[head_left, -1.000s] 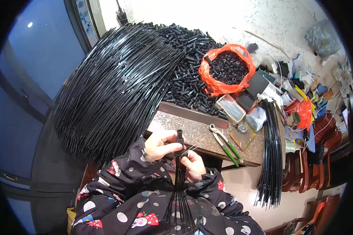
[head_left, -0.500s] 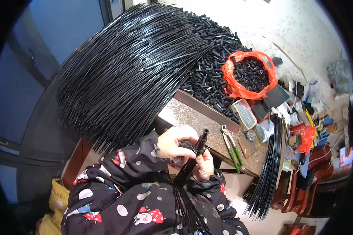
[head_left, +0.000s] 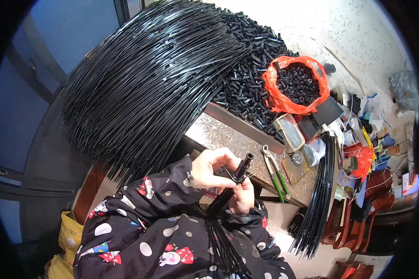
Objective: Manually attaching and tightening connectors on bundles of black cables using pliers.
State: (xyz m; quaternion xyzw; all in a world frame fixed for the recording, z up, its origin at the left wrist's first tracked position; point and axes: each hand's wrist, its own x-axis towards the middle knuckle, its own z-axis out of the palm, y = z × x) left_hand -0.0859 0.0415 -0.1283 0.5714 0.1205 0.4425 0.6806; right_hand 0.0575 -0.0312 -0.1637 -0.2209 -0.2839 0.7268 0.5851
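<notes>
Upright in front of me is a stepped black tube [head_left: 245, 163], open at its top end. Below it hangs a bundle of thin black rods [head_left: 223, 242] across my lap, looking like an umbrella frame. Thin wire ends [head_left: 249, 176] stick out beside the tube's collar. My left hand [head_left: 212, 173] pinches at the collar from the left, thumb and fingers closed around it. My right hand [head_left: 242, 199] grips just beneath, its thumb against the collar. What lies between the fingertips is partly hidden. Pliers with green handles [head_left: 276, 176] lie to the right.
A huge heap of black rods [head_left: 153, 83] covers the left of the table [head_left: 228, 132]. Behind lie short black tubes [head_left: 251, 74] and an orange bag [head_left: 271, 95] of small black parts. A metal strip [head_left: 242, 123] edges the pile. More rods [head_left: 319, 200] overhang at right.
The tube's top has tipped slightly right and toward me. Both hands keep their hold at the collar with small finger shifts. The whole view has moved a little.
</notes>
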